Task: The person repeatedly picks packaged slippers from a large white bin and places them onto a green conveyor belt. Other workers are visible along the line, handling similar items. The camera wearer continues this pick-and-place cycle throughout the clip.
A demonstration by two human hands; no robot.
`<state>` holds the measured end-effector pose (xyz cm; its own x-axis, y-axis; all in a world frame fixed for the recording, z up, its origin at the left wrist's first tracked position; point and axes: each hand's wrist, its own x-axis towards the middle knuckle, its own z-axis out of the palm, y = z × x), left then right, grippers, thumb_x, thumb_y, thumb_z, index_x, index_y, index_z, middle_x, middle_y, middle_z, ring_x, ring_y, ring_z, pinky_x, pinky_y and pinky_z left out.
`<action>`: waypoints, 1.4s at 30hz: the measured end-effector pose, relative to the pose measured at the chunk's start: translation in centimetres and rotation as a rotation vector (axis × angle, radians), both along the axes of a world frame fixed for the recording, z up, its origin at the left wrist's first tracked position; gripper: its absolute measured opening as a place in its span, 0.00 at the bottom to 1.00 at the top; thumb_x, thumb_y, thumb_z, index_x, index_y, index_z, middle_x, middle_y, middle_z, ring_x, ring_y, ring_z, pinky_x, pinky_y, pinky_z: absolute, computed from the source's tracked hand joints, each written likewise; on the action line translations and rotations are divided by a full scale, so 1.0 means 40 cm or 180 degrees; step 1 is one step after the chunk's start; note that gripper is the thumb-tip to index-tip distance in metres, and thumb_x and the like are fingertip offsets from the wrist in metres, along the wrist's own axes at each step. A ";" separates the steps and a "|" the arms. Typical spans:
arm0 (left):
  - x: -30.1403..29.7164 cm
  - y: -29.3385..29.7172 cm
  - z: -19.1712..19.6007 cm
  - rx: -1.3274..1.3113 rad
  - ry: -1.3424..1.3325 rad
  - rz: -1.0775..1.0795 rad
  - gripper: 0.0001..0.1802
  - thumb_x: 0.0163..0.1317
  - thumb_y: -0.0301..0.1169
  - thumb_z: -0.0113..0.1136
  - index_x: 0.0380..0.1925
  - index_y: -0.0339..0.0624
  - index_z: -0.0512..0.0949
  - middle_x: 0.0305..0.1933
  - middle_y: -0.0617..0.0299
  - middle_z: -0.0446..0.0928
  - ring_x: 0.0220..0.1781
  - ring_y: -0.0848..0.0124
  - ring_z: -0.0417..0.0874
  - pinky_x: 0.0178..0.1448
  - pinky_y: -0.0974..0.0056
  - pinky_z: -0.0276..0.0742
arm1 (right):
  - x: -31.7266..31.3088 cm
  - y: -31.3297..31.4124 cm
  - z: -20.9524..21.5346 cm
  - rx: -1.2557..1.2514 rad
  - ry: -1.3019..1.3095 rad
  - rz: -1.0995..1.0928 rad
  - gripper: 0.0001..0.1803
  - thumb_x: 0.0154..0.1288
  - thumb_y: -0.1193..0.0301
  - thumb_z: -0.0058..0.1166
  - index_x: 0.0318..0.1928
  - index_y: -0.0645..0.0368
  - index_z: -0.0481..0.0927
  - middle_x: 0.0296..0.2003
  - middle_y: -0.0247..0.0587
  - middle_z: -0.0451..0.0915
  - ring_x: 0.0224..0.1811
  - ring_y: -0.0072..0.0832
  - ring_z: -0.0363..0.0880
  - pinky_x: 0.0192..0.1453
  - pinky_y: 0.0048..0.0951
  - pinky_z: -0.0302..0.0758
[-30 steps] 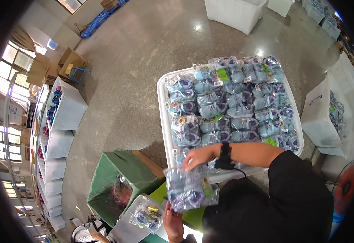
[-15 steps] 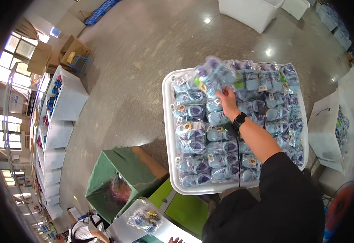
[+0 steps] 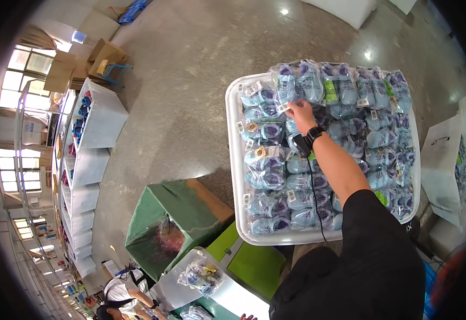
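Workshop floor (image 3: 190, 80): grey, upper middle
White tray (image 3: 236, 176): right of centre
Bagged blue shoes (image 3: 306, 85): tray's upper left
Right hand (image 3: 301, 115): pinching their bag
Left hand (image 3: 248, 317): bottom edge, cannot tell its grip

Head view, 1 item: fisheye, left unit of 2 worn side by side on the head. Aim: downward, from above. Near field: right hand (image 3: 300, 116) and white tray (image 3: 233, 160), right of centre. Far field: floor (image 3: 179, 106) above, windows (image 3: 11, 173) at left rim. Coverage: wide; straight edges bowed.
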<state>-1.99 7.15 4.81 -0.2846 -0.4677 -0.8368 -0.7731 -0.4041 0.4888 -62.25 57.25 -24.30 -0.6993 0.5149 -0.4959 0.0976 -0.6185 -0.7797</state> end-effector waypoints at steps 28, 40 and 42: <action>0.528 -0.865 -0.560 -0.2760 -0.0308 0.0301 0.30 0.57 0.42 0.70 0.54 0.33 0.79 0.55 0.39 0.79 0.61 0.48 0.78 0.65 0.52 0.73 | 0.915 -0.411 0.354 0.2252 -0.0814 0.4414 0.11 0.69 0.69 0.57 0.47 0.59 0.78 0.33 0.35 0.82 0.31 0.23 0.82 0.32 0.23 0.77; 0.389 -0.744 -0.580 -0.3773 -0.0049 -0.0547 0.46 0.56 0.38 0.68 0.70 0.28 0.59 0.76 0.33 0.52 0.78 0.34 0.50 0.80 0.41 0.48 | 1.033 -0.524 0.383 0.2891 -0.0679 0.5271 0.09 0.67 0.74 0.57 0.46 0.64 0.78 0.33 0.38 0.83 0.32 0.24 0.83 0.35 0.25 0.79; 0.390 -0.659 -0.566 -0.3972 0.0061 -0.0557 0.46 0.56 0.38 0.69 0.69 0.26 0.60 0.75 0.33 0.53 0.78 0.34 0.50 0.80 0.42 0.49 | 1.020 -0.525 0.381 0.2789 -0.0758 0.5424 0.09 0.67 0.74 0.56 0.45 0.64 0.78 0.32 0.38 0.83 0.31 0.24 0.83 0.34 0.25 0.79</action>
<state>13.63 -19.20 -17.84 -0.4297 -0.8901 0.1516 -0.7581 0.4469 0.4749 -21.47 36.25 -9.07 -0.6240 -0.4117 -0.6641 0.2181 0.7243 -0.6540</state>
